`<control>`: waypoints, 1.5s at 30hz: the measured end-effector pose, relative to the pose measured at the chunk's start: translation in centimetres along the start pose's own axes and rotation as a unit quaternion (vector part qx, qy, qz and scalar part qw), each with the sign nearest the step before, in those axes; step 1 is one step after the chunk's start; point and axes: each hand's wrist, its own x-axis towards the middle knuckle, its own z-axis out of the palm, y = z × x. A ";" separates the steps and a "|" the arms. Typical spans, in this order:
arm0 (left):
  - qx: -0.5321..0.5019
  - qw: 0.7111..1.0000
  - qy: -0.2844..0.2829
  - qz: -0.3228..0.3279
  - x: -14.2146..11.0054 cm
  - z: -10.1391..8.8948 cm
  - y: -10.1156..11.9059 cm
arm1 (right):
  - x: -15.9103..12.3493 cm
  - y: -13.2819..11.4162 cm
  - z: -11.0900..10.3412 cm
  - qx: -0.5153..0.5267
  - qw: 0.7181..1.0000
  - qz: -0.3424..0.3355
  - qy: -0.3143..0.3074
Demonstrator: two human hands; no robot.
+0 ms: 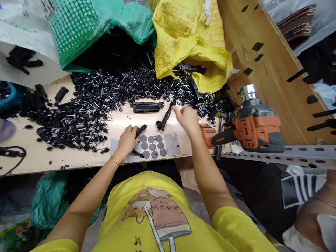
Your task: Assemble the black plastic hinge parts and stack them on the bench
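My left hand [127, 140] is closed around a black bar-shaped plastic part [141, 130], whose rounded end sticks out past the fingers. Below that palm another slim black piece [137, 153] pokes out, partly hidden by the hand. My right hand [188, 119] pinches the upper end of a long black plastic part with a forked foot [165, 119], which lies slanted on the table. Just behind, a pair of long black parts [148, 106] rests side by side. Grey round patches [151, 139] mark the table's front, right of my left hand.
A large heap of small black pieces with metal pins [105, 87] spreads along the back and left. Behind it sit a green sack [76, 31] and a yellow sack [189, 28]. An orange cordless power tool [257, 127] lies at right. Another person's arm [312, 217] shows lower right.
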 end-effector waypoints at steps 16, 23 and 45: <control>-0.524 0.842 -0.057 -0.117 -3.3 0.7 3.5 | -9.1 -2.1 3.9 0.646 0.737 0.025 -0.198; -0.481 0.869 -0.029 -0.114 -4.2 -0.1 4.7 | -10.0 -3.4 6.1 0.653 0.745 0.063 -0.123; -0.295 0.950 -0.074 0.076 -5.7 -3.3 4.5 | -11.3 -1.4 3.4 0.652 0.698 0.025 -0.296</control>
